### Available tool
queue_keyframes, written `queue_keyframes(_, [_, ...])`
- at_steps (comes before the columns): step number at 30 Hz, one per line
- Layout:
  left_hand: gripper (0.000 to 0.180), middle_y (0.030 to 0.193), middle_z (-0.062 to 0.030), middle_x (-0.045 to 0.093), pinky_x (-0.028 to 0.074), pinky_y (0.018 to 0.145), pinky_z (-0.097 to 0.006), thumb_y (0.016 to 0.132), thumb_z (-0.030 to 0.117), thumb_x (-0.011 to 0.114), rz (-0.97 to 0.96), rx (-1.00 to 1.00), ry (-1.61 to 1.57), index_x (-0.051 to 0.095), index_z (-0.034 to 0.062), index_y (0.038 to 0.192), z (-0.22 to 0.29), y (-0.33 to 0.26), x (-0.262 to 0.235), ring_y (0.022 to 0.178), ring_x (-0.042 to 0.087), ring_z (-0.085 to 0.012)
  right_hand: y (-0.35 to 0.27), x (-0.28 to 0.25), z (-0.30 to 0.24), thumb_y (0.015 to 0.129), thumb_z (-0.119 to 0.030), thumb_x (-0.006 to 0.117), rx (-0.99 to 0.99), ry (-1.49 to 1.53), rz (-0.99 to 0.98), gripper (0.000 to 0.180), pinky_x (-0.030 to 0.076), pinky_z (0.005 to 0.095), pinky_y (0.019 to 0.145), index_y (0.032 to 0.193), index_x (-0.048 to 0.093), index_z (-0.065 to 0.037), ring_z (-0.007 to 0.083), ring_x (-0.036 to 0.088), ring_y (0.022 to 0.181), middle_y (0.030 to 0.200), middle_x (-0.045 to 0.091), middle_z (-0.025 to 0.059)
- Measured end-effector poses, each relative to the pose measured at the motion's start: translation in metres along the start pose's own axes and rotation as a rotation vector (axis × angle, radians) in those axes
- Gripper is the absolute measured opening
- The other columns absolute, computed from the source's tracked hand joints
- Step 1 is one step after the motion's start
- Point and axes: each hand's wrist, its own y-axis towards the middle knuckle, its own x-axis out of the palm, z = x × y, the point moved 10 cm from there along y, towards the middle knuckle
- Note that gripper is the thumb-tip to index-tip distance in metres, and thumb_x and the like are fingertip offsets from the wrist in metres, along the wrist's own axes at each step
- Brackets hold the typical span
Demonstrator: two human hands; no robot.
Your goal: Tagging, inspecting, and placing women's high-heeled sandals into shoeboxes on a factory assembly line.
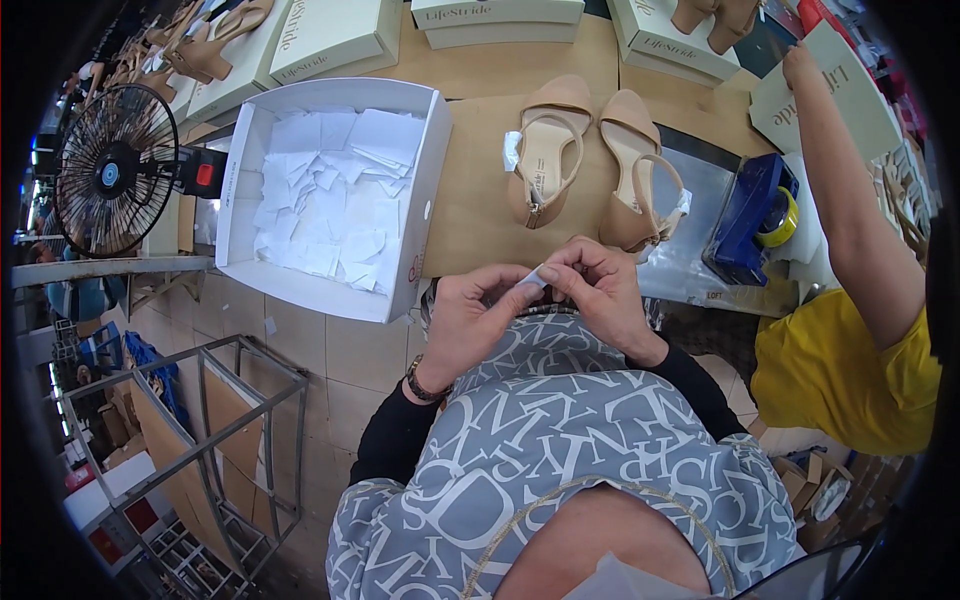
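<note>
Close to my body, at the table's front edge, my left hand (480, 320) and my right hand (607, 303) meet. Both pinch one small piece of white paper (536, 275), partly covered by the fingertips. Just beyond them a pair of beige heeled sandals stands on the brown table covering. The left sandal (560, 97) and the right sandal (628, 112) have their toes pointing away from me. Bits of white paper are wrapped on their ankle straps. To the left, a white open box (433, 150) holds many loose white paper pieces.
A blue tape dispenser (735, 225) with yellow tape sits right of the sandals. Shoe boxes (500, 25) line the far side. A black fan (112, 172) stands at left, above a metal frame rack (200, 350). A co-worker's arm (850, 190) reaches in at right.
</note>
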Motion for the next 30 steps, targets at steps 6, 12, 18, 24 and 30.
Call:
queue_keyframes(6, [0.014,0.075,-0.0077,0.067,0.048,0.06,-0.021,0.083,0.004,0.06,0.005,0.062,0.092,0.064,-0.0044,0.093,0.007,0.0,-0.008,0.068,0.06,-0.0075,0.003,0.009,-0.003,0.083,-0.005,0.061,0.042,-0.007,-0.112,0.008,0.044,0.0195,0.058,0.086,0.062,0.002,0.0064,0.053,0.064,0.077,0.061,0.003])
queue_keyframes(12, [0.012,0.072,-0.0094,0.066,0.048,0.058,-0.023,0.081,0.003,0.06,-0.063,0.054,0.289,0.064,-0.0035,0.09,0.02,0.003,-0.008,0.065,0.061,-0.0087,0.005,0.013,0.0,0.082,-0.002,0.06,0.064,-0.056,-0.165,0.006,0.043,0.0184,0.057,0.085,0.063,0.002,0.0065,0.053,0.063,0.075,0.061,0.0026])
queue_keyframes(18, [0.012,0.071,-0.0072,0.065,0.046,0.058,-0.021,0.08,0.003,0.063,0.068,0.163,0.34,0.063,-0.0047,0.088,0.033,0.013,-0.028,0.064,0.059,-0.0086,0.003,-0.009,0.006,0.083,-0.004,0.06,-0.015,-0.017,0.095,0.005,0.042,0.0184,0.056,0.083,0.061,0.001,0.0054,0.051,0.061,0.071,0.058,0.0007])
queue_keyframes(24, [0.022,0.07,-0.0057,0.06,0.045,0.056,-0.023,0.068,0.006,0.074,0.295,0.51,0.506,0.061,-0.0009,0.084,0.065,0.025,-0.016,0.062,0.058,-0.0123,0.005,-0.024,0.003,0.082,-0.004,0.062,-0.166,-0.132,0.28,0.005,0.042,0.0196,0.058,0.082,0.061,0.001,0.0056,0.05,0.064,0.072,0.054,0.0005])
queue_keyframes(30, [0.017,0.063,-0.0072,0.054,0.042,0.049,-0.027,0.066,0.004,0.073,0.399,0.746,0.762,0.06,0.0012,0.077,0.077,0.023,-0.002,0.053,0.053,-0.0188,0.012,-0.025,0.008,0.082,-0.005,0.062,-0.123,-0.056,0.318,0.006,0.042,0.0194,0.059,0.082,0.061,0.0,0.005,0.05,0.064,0.072,0.055,-0.0003])
